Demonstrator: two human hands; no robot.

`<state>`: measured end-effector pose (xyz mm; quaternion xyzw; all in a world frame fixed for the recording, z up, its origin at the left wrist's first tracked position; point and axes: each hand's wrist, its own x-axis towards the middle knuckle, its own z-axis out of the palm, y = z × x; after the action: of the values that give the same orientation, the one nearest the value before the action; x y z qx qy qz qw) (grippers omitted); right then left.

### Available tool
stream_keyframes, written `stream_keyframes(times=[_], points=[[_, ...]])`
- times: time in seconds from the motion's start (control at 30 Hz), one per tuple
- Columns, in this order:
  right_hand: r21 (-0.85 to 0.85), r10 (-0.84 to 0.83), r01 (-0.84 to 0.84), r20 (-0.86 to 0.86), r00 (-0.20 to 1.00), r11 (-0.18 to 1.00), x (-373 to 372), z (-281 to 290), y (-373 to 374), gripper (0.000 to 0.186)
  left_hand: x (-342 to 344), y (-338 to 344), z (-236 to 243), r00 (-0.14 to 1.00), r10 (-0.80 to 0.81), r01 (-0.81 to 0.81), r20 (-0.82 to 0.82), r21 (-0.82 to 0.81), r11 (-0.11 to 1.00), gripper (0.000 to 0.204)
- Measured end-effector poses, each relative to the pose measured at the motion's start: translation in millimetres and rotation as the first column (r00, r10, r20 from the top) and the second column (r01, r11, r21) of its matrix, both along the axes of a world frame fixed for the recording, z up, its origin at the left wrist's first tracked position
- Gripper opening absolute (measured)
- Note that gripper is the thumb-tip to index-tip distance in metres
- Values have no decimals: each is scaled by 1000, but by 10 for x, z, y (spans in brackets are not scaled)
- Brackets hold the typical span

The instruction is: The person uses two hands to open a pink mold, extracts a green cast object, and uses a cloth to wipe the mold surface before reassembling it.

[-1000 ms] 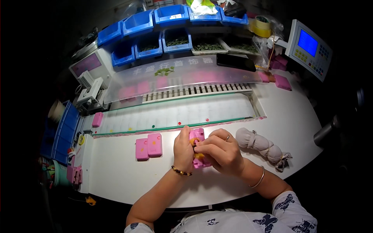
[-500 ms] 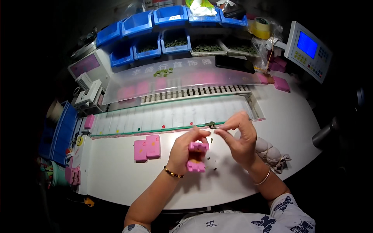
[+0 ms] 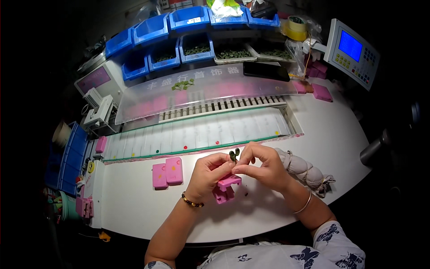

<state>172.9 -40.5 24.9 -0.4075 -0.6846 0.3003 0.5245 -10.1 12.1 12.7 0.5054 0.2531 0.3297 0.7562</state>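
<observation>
Close together over the white desk's front part, my left hand (image 3: 208, 175) holds an open pink mould (image 3: 227, 184) below its thumb and curled fingers. My right hand (image 3: 264, 168) pinches at a small dark green leaf-shaped piece (image 3: 234, 154), which stands upright between the fingertips of both hands; which fingers bear it is hard to tell. A dark crumb lies beside the mould. Two pink moulds (image 3: 174, 171) rest side by side to the left. Behind my right hand lies a knotted pale cloth bundle (image 3: 307, 170).
A conveyor strip (image 3: 195, 134) crosses behind my hands, under a clear cover (image 3: 132, 94) bearing green pieces and a black phone (image 3: 265, 71). Blue bins (image 3: 150, 31) and trays of green pieces stand behind. A control panel (image 3: 350, 54) is at right, a dark cylinder (image 3: 374, 150) beyond the desk's right edge.
The green piece, lifted out to the right half a second ago, is now back at my left fingertips above the mould. My right hand has moved down and left to meet them.
</observation>
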Motion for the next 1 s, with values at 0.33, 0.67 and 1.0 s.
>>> stream_keyframes(times=[0.33, 0.67, 1.0], points=[[-364, -24, -72, -254, 967, 928, 83, -59, 50, 21, -35, 34, 27, 993, -40, 66, 115, -233, 970, 16], [-377, -76, -87, -398, 914, 922, 52, -64, 43, 29, 27, -29, -64, 999, 42, -42, -8, -115, 992, 11], [-458, -70, -159, -445, 893, 875, 89, -62, 75, 25, 97, -45, -91, 979, 139, -114, -149, 164, 980, 14]])
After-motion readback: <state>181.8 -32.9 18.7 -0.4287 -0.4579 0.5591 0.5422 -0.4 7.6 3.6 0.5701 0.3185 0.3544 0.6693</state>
